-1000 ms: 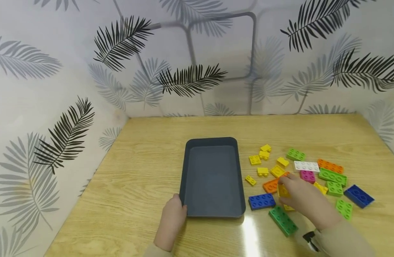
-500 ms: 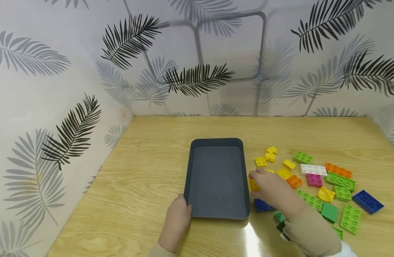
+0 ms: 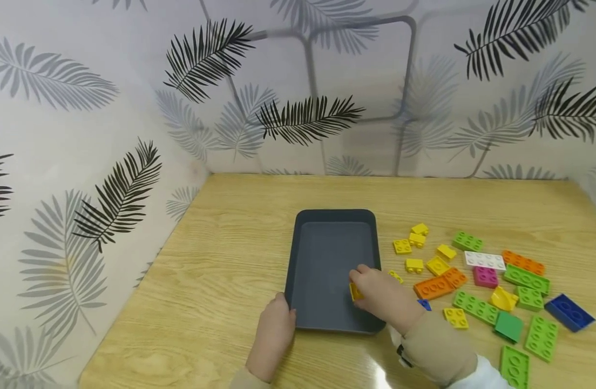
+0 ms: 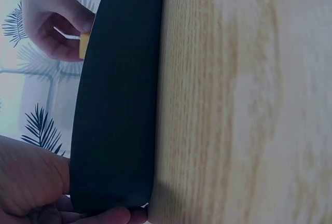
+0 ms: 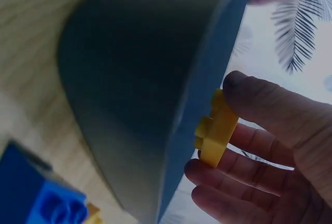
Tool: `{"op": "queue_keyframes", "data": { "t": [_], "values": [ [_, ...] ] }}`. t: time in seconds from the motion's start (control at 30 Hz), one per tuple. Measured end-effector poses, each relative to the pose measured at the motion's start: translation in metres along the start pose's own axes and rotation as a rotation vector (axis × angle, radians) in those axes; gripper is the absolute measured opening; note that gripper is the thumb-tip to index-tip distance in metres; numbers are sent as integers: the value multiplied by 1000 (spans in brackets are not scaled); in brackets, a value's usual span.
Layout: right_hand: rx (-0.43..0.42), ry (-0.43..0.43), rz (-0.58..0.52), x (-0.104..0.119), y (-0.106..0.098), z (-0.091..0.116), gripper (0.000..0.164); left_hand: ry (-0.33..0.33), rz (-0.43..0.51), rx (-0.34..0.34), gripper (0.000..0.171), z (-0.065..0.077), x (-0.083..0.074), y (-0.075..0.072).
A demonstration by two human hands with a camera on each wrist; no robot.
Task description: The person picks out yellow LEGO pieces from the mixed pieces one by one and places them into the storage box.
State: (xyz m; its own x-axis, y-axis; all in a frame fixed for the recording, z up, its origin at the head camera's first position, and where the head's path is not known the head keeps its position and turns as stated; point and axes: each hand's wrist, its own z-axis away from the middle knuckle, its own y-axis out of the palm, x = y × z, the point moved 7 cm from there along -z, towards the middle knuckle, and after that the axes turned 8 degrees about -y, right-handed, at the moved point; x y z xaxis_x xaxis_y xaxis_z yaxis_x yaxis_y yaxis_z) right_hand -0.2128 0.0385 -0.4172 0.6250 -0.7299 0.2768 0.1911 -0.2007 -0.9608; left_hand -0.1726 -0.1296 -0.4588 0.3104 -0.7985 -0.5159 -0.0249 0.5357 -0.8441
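Yellow studded plastic brick [image 5: 221, 133] is being pinched by right hand [image 3: 385, 297] over dark-grey rectangular plastic tray [image 3: 322, 259], which left hand [image 3: 273, 330] is gripping; step seemingly placement, next probably requiring release.

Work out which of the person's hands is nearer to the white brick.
Right. The right hand holds a yellow brick over the tray, left of the white brick; the left hand grips the tray's left edge, farther away.
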Motion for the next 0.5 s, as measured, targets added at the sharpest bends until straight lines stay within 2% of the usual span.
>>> {"op": "queue_keyframes", "data": {
  "t": [0.23,0.5],
  "values": [
    [80,13,11,6,19,-10,36,-4,-11,9,40,-1,1,0],
    [61,-35,38,14,29,-16,34,-2,-4,19,41,0,0,0]
  ]
}}
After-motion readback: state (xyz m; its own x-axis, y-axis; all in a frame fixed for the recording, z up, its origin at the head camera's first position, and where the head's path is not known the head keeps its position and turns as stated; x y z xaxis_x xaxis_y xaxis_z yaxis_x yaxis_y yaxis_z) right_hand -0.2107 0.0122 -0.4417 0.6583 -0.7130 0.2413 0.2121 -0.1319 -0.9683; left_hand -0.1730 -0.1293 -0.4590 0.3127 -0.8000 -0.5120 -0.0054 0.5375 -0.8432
